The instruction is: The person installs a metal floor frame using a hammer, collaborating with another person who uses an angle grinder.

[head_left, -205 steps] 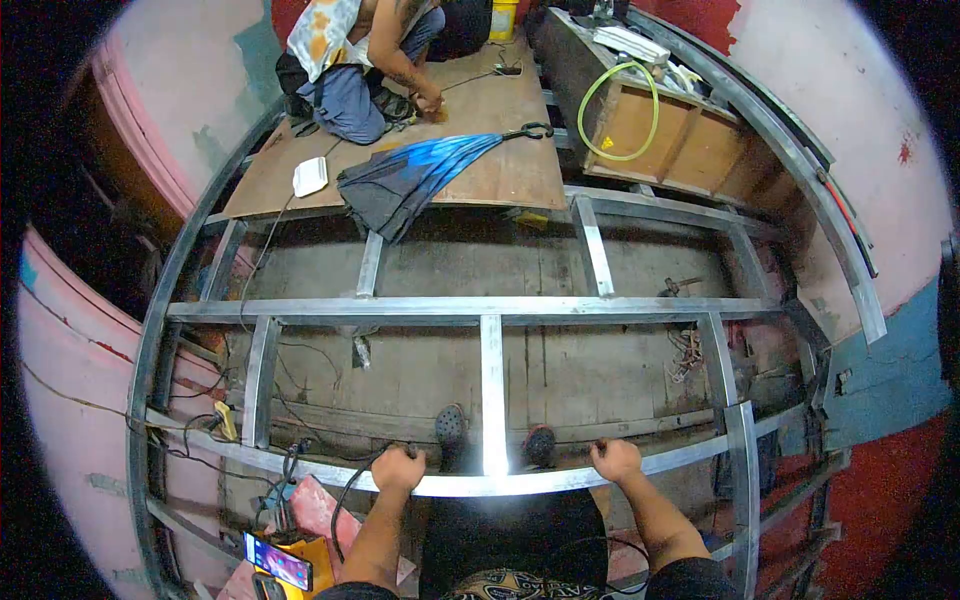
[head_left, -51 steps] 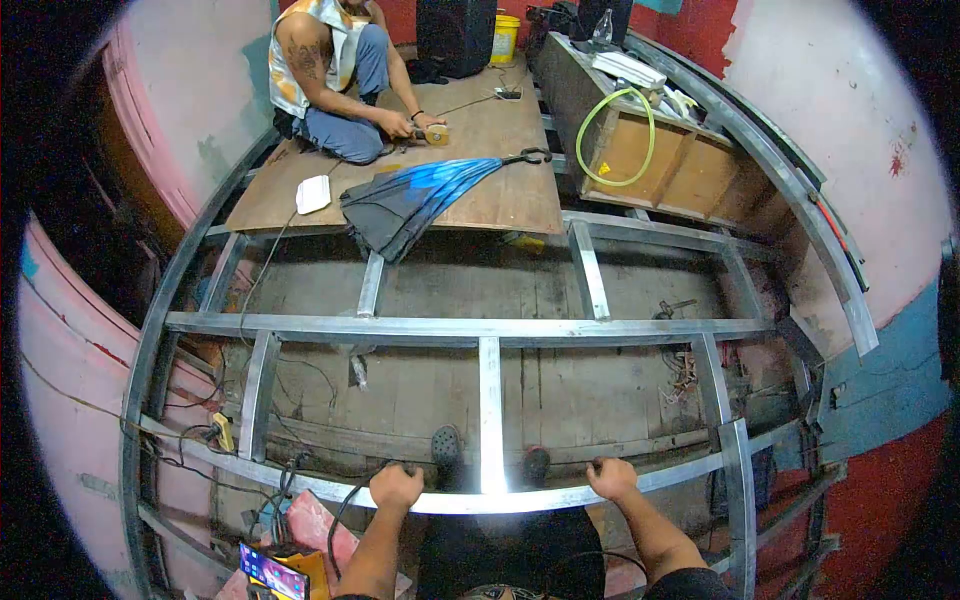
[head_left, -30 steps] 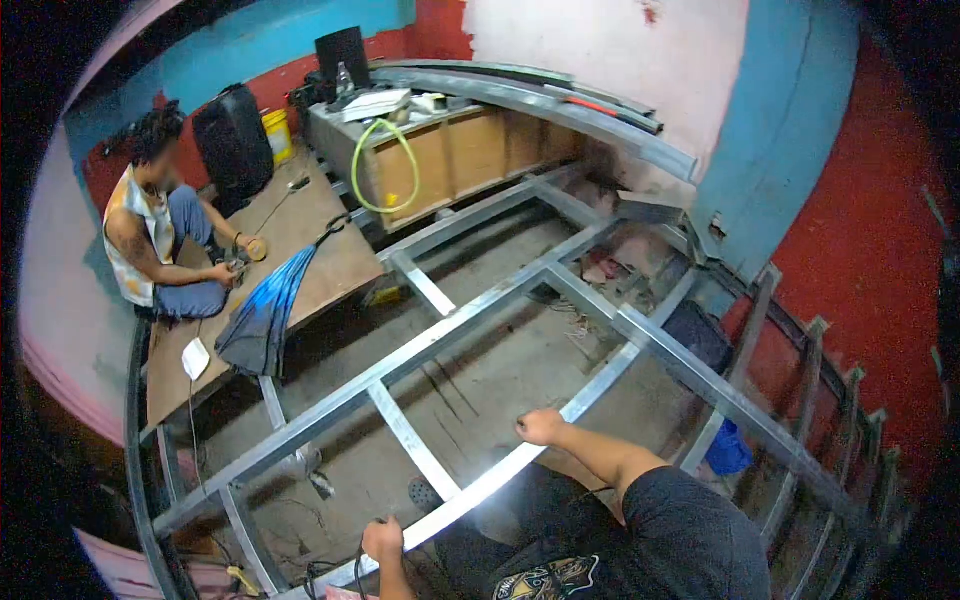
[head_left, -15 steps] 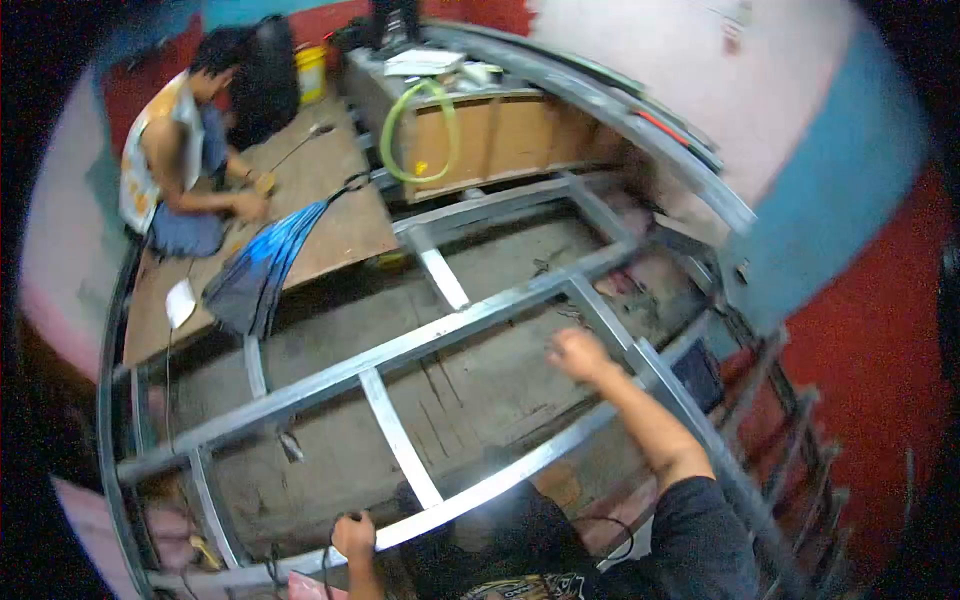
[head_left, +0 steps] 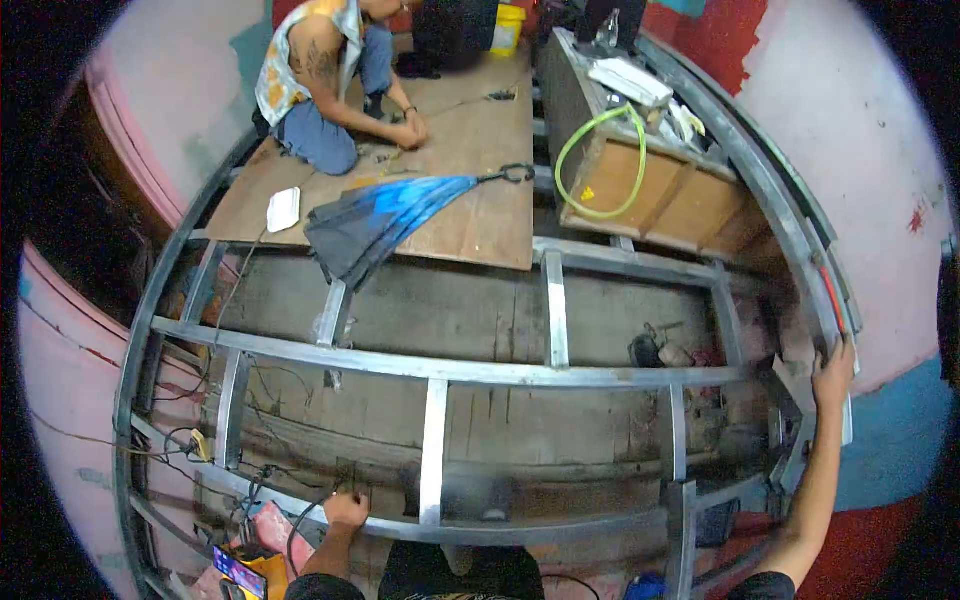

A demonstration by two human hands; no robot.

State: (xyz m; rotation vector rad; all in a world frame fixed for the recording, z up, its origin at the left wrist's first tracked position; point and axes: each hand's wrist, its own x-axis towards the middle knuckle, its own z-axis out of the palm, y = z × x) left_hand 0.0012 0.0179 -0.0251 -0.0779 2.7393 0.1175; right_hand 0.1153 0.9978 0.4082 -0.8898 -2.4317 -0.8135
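Note:
My left hand (head_left: 347, 509) is closed at the front steel bar (head_left: 540, 533) of the welded floor frame, around what looks like a black cable (head_left: 293, 540) that curves down beside it. At the far right, my arm is stretched out and my right hand (head_left: 834, 376) grips the long steel tube (head_left: 790, 225) of the frame's right side. A thin red strip (head_left: 832, 297) lies along that tube just beyond my fingers. Cross bars (head_left: 435, 445) divide the frame between my hands, with a grey floor showing below.
Another person (head_left: 325, 85) crouches on a plywood sheet (head_left: 480, 225), hands low over it. A folded blue and black umbrella (head_left: 400, 220) lies there. A wooden cabinet (head_left: 680, 195) carries a green hose (head_left: 568, 150). Cables and a lit phone (head_left: 240, 573) are at lower left.
My right hand has gone from above the frame opening out to the right-side tube. My view has turned right and levelled. My left hand stays at the front bar.

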